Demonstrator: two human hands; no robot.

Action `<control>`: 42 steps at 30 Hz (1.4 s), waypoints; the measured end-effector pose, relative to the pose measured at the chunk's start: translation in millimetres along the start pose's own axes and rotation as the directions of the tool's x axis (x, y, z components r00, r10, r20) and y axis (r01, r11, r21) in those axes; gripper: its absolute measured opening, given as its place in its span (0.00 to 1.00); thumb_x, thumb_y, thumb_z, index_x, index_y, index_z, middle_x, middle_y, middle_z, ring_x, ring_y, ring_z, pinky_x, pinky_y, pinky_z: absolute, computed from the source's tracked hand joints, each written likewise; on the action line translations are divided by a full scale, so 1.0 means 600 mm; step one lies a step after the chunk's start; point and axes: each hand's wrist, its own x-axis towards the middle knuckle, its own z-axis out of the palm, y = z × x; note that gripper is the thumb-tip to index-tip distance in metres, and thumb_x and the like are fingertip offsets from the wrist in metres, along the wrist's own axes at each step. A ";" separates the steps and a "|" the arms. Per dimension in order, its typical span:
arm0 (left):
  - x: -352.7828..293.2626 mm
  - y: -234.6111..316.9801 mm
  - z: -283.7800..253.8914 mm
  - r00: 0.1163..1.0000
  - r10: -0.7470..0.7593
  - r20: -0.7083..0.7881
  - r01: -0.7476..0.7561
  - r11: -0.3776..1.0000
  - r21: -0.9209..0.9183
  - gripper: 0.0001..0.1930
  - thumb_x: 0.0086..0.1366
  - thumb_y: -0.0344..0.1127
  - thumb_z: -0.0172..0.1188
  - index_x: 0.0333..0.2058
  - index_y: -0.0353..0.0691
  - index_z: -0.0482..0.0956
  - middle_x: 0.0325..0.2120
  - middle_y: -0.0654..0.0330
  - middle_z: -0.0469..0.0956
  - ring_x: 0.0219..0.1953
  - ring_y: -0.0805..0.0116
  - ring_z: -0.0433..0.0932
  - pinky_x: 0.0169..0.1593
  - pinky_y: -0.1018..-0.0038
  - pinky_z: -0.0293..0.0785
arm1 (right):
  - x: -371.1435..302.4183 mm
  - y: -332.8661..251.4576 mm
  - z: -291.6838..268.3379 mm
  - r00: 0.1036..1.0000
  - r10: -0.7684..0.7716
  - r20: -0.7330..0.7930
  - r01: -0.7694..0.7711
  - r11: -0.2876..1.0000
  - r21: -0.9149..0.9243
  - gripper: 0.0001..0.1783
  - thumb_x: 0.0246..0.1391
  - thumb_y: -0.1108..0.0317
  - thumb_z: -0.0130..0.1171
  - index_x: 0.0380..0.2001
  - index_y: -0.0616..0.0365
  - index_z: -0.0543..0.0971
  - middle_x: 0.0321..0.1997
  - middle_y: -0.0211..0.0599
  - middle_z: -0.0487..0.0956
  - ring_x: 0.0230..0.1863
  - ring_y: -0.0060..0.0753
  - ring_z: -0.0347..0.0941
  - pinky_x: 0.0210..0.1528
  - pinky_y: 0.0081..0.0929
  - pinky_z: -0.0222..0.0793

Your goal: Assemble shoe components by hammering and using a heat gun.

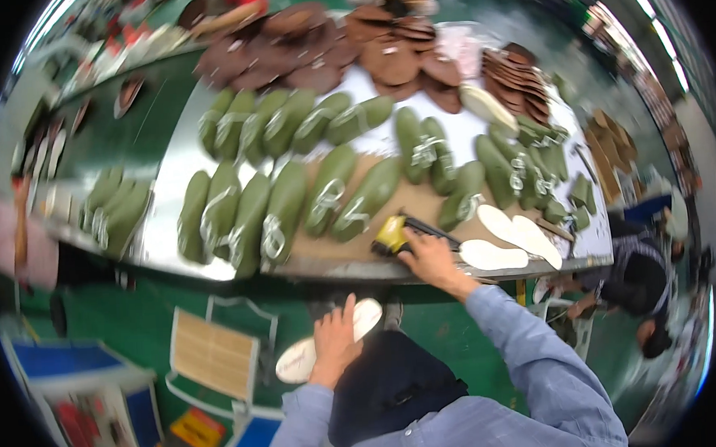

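In front of my body, low over the floor, my left hand [337, 343] grips a pale insole [297, 359] with small print on its heel end; its other end shows past my fingers. At the table's near edge my right hand [431, 258] is closed around a yellow and black hand tool [391, 235] that looks like a staple gun. The tool lies on brown board [311, 254]. Several white insoles [493, 254] lie just right of my right hand. Green shoe lasts [365, 199] with white markings stand beyond the tool.
More green lasts [288, 122] line the table [166, 201]. Piles of brown shoe pieces [284, 49] fill its far side. A chair [215, 352] stands at the lower left. One person [26, 233] is at the left, another [632, 278] crouches at the right.
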 end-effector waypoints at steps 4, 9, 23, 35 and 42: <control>0.000 0.013 -0.017 0.987 -0.136 0.086 0.141 0.989 -0.053 0.49 0.39 0.40 0.74 0.63 0.47 0.61 0.47 0.49 0.73 0.52 0.48 0.73 0.55 0.45 0.64 | -0.048 0.018 0.022 0.982 0.014 -0.191 0.041 0.960 0.278 0.27 0.57 0.49 0.58 0.53 0.56 0.74 0.49 0.52 0.77 0.53 0.50 0.72 0.50 0.45 0.69; 0.042 0.156 -0.160 0.990 0.102 -0.101 -0.128 0.944 -0.305 0.41 0.37 0.39 0.73 0.54 0.42 0.67 0.49 0.52 0.74 0.52 0.47 0.73 0.52 0.56 0.69 | -0.187 0.020 -0.066 0.459 -0.372 0.807 -0.888 -0.167 0.428 0.45 0.60 0.28 0.36 0.66 0.54 0.63 0.66 0.44 0.68 0.62 0.44 0.68 0.57 0.44 0.69; 0.302 0.388 -0.002 0.875 0.434 -0.213 -0.481 0.826 -0.294 0.40 0.52 0.39 0.69 0.63 0.41 0.62 0.66 0.45 0.54 0.68 0.39 0.52 0.67 0.45 0.50 | -0.263 0.257 -0.250 0.811 0.509 0.287 -0.073 -0.400 0.914 0.35 0.45 0.68 0.62 0.59 0.64 0.68 0.50 0.44 0.78 0.49 0.38 0.77 0.51 0.35 0.76; 0.457 0.381 0.150 0.929 -0.095 -0.358 -0.100 0.867 -0.489 0.33 0.55 0.27 0.64 0.59 0.29 0.64 0.53 0.38 0.71 0.57 0.41 0.69 0.61 0.58 0.64 | -0.071 0.348 -0.159 0.831 0.512 0.219 -0.380 0.235 0.894 0.57 0.38 0.63 0.69 0.70 0.65 0.50 0.63 0.54 0.66 0.64 0.46 0.64 0.64 0.32 0.61; 0.570 0.380 0.184 0.908 -0.261 -0.327 -0.012 0.764 -0.645 0.35 0.59 0.31 0.63 0.63 0.28 0.58 0.59 0.35 0.63 0.63 0.39 0.62 0.64 0.57 0.60 | 0.078 0.347 -0.094 0.808 0.584 0.081 -0.453 0.526 0.720 0.60 0.39 0.54 0.68 0.71 0.59 0.47 0.64 0.67 0.60 0.61 0.69 0.63 0.61 0.49 0.64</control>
